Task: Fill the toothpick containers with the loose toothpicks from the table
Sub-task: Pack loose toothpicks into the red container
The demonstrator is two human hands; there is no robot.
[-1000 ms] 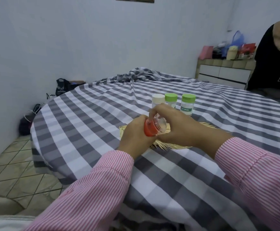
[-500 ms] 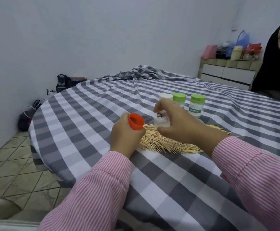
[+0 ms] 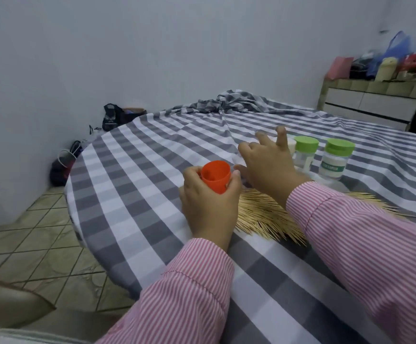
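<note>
Checked tablecloth (image 3: 132, 184), green-lidded containers (image 3: 305, 155) closed, toothpicks (image 3: 264, 214)

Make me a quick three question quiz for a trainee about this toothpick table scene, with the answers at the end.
1. True or false: the left hand grips the round orange plastic cap.
2. How many green-lidded clear plastic containers stand on the grey and white checked tablecloth?
3. Multiple choice: the pile of loose wooden toothpicks lies A) under the right forearm, B) inside a container, C) on the floor.

Key
1. True.
2. Two: one nearer the right hand, at, and one further right at.
3. A.
</note>
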